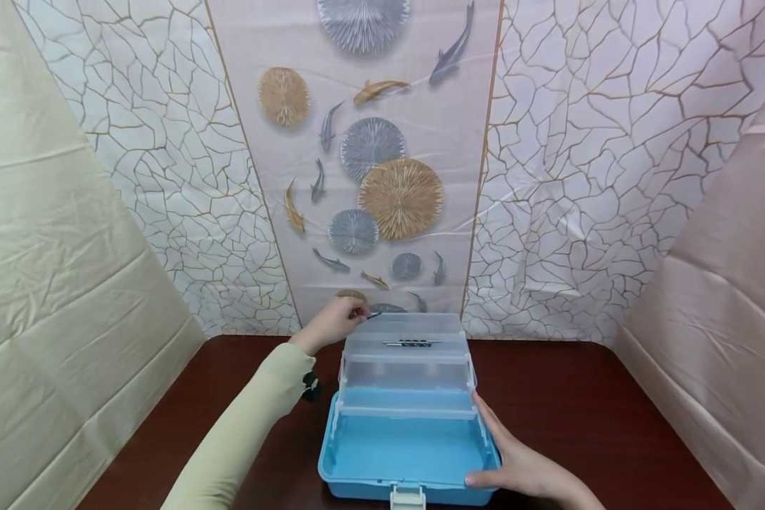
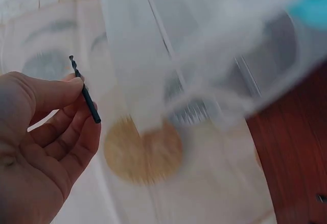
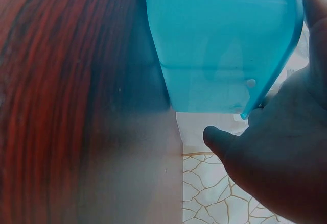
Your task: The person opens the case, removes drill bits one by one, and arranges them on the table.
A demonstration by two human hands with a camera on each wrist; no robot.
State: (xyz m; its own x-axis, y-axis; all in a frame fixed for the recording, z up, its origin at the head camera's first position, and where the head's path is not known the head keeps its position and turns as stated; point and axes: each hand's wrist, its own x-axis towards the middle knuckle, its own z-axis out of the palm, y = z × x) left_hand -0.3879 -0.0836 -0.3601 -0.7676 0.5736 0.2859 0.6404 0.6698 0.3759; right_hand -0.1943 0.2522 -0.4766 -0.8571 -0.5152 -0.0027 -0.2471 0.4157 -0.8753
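My left hand (image 1: pixel 336 322) pinches a small dark drill bit (image 2: pixel 84 90) between thumb and fingertips, beside the top of the opened toolbox. The blue toolbox (image 1: pixel 411 489) has translucent trays (image 1: pixel 389 370) that rise in steps at its back. More drill bits (image 1: pixel 414 343) lie side by side in an upper tray. At the box's front right corner, my right hand (image 1: pixel 516 460) rests with its thumb on the rim and a finger stretched along the right side. In the right wrist view the blue side wall (image 3: pixel 225 40) stands beside that hand.
A white latch (image 1: pixel 408 498) hangs at the toolbox's front. The box stands on a dark red-brown table (image 1: pixel 567 404). Patterned cloth (image 1: pixel 548 177) hangs behind, with pale cloth at both sides. A dark thing (image 1: pixel 310 386) shows near the left sleeve; its kind is unclear.
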